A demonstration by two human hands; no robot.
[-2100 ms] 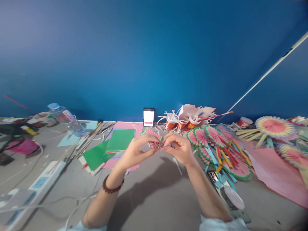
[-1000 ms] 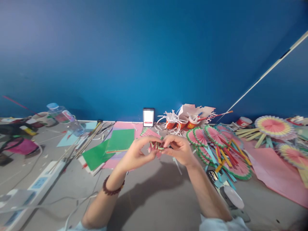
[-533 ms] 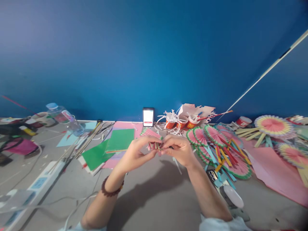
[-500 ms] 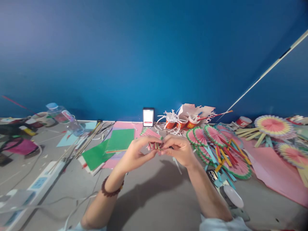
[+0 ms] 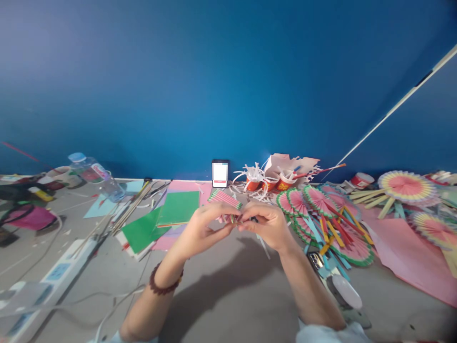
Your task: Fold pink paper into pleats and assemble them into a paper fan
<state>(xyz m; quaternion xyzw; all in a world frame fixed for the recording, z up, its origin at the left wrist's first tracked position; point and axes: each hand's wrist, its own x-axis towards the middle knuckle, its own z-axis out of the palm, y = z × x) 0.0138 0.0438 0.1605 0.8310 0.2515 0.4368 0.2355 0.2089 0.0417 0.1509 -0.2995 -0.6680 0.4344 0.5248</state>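
Both hands meet at the centre of the head view, over the grey table. My left hand (image 5: pixel 209 227) is closed, thumb and fingers pinching a pleated paper strip (image 5: pixel 227 218), pink with green edging. At the other end of that strip, the bent fingers of my right hand (image 5: pixel 266 224) press its folds together; its fingertips nearly touch the left ones. A flat pink-and-white pleated part (image 5: pixel 224 196) shows just beyond the fingers; whether it joins the held strip is hidden.
Green paper sheets (image 5: pixel 178 208) lie left of my hands, with thin sticks (image 5: pixel 134 207) and a plastic bottle (image 5: pixel 94 174) beyond. A lit phone (image 5: pixel 220 174) leans on the blue wall. Red cups (image 5: pixel 285 181) stand behind; finished paper fans (image 5: pixel 321 200) lie at right.
The folds between my fingertips look more closely pressed together. My right fingers have shifted slightly; otherwise both hands stay in the same place.
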